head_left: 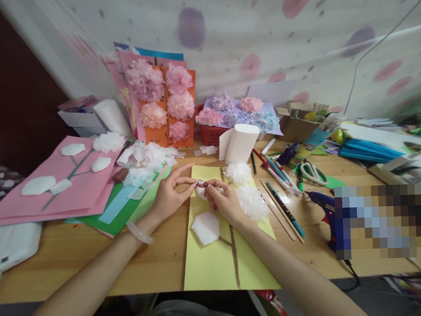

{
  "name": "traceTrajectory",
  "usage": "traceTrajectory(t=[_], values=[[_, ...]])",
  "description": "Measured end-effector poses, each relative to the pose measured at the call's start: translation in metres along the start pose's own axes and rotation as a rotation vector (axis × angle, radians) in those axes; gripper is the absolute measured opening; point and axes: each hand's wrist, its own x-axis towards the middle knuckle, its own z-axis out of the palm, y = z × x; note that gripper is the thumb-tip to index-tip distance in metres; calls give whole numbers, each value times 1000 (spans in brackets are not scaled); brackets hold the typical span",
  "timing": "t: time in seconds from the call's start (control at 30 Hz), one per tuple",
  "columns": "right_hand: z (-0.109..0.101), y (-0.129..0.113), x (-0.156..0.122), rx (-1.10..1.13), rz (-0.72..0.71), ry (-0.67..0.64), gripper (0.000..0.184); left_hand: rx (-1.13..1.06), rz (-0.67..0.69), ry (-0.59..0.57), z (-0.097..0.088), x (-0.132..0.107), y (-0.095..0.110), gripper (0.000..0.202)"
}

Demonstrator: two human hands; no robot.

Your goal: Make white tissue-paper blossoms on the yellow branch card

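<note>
Pinching a small pale piece, too tiny to identify, between meeting fingertips of left hand and right hand, likely for fine control; working just above yellow paper, laid flat in front, probably for easy access.

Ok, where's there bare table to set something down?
Bare table shows between the left arm and the yellow paper, and between the right arm and the glue gun. Farther back, pens crowd the right, pink paper and white scraps the left.
</note>
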Motion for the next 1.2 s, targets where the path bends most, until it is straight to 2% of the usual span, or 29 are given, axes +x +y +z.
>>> traceTrajectory(t=[0.17,0.43,0.67,0.93,1.2], values=[[2,-1,-1,-17,8,6,30,25,51,31,2,0,-2,56],[1,-2,-1,-37,-2,14,21,-152,-30,-18,3,0,4,61],[2,-4,-2,-76,-12,8,22,-59,-50,5,1,-1,2,59],[1,-3,-2,-135,-50,-24,24,-106,-60,1,1,1,1,63],[0,0,0,-171,-109,-33,17,-165,-73,5,1,3,1,65]])
